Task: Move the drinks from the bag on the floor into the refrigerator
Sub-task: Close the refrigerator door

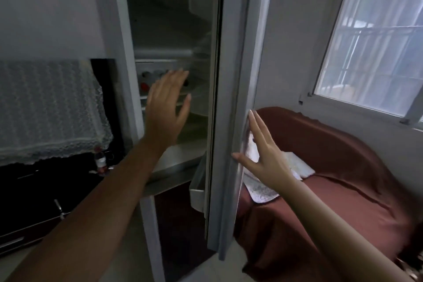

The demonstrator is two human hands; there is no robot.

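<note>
The white refrigerator [128, 57] stands ahead with its door [229, 89] swung open towards me, seen edge-on. Inside, several bottles with red and dark caps [146, 80] stand on a shelf behind my left hand. My left hand [167, 107] is raised in front of the open compartment, fingers spread, holding nothing. My right hand [263, 151] is open, its fingertips resting against the outer edge of the door. The bag on the floor is out of view.
A sofa under a red-brown cover [332, 178] sits right of the door with a white cloth [295, 165] on it. A lace-covered dark cabinet [45, 110] stands at the left, a small bottle [100, 160] beside it. A barred window [377, 41] is at the upper right.
</note>
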